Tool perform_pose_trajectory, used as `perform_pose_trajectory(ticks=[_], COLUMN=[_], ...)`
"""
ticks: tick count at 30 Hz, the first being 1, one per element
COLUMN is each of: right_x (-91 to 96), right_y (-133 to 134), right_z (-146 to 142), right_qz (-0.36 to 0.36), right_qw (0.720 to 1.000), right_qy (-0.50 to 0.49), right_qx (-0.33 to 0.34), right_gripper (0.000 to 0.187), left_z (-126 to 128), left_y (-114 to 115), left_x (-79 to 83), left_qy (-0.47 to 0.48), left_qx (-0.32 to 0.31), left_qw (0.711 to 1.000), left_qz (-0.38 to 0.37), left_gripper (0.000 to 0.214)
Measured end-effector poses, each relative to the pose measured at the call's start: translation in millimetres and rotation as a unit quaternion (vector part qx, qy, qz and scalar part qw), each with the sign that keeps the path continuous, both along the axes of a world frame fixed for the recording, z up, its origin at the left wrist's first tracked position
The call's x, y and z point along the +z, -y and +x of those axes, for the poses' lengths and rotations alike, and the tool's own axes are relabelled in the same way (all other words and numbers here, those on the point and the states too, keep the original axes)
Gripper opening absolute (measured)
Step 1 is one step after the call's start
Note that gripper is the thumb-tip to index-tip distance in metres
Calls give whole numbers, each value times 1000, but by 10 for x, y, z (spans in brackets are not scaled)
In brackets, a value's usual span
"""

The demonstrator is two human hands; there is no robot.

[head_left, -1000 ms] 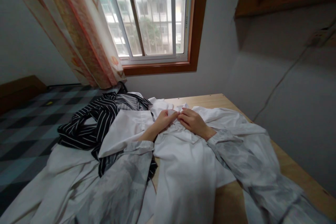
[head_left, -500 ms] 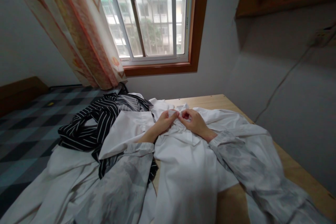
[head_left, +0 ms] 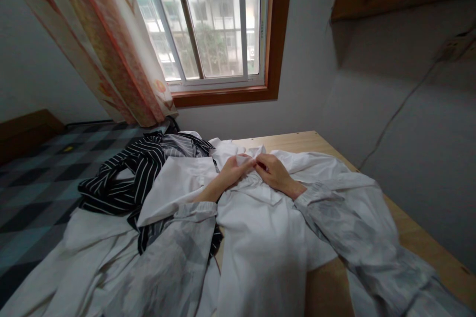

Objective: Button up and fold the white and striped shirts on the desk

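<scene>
A white shirt (head_left: 266, 237) lies spread on the wooden table (head_left: 327, 282), its sleeves reaching out to the sides. Near its upper end my left hand (head_left: 235, 171) pinches the cloth between thumb and fingers. My right hand (head_left: 273, 172) meets it there, its fingertips closed on the same bit of fabric. The two hands nearly touch. What exactly sits between the fingertips, perhaps a small fastening, is too small to tell. Grey patterned sleeves cover both forearms.
To the left lie a black-and-white striped garment (head_left: 145, 168) and another white garment (head_left: 178, 176). A checked bed (head_left: 33, 178) stands beyond them. Behind the table are a window (head_left: 215, 25) and a patterned curtain (head_left: 122, 59). A cable (head_left: 394, 114) runs down the right wall.
The camera view has shifted slightly. My right fingers have curled in a little closer to the left fingertips; both hands stay at the same place on the shirt.
</scene>
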State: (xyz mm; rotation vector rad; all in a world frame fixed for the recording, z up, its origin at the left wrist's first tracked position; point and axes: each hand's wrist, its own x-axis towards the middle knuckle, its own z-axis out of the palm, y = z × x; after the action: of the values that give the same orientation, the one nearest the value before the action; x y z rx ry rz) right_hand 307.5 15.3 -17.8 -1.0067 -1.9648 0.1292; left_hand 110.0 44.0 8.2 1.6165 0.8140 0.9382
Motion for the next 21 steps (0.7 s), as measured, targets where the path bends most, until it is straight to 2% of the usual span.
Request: perform_pose_trajectory(ticks=[3, 8, 11, 13, 17, 19, 21], right_x=[-5, 49, 137, 196, 267, 284, 301], right_y=[6, 45, 98, 119, 106, 97, 102], right_z=[5, 57, 139, 202, 317, 358, 380], right_qz=[9, 19, 26, 39, 55, 59, 68], right_qw=[1000, 1000, 998, 994, 983, 981, 979], right_qy=[15, 12, 56, 96, 163, 172, 181], right_qx=[4, -18, -29, -36, -59, -71, -67], right_gripper=[20, 21, 15, 21, 8, 11, 22], left_z=[2, -25, -36, -36, -30, -31, -35], left_y=[-18, -5, -21, -53, -154, -205, -246], left_x=[-25, 2, 11, -7, -94, -141, -176], left_qy=[-15, 39, 65, 87, 110, 117, 130], left_qx=[18, 33, 55, 80, 143, 167, 184], left_qw=[1000, 996, 992, 989, 981, 977, 973], left_qz=[1, -68, -95, -90, -66, -60, -55], left_gripper=[57, 53, 51, 50, 49, 50, 51])
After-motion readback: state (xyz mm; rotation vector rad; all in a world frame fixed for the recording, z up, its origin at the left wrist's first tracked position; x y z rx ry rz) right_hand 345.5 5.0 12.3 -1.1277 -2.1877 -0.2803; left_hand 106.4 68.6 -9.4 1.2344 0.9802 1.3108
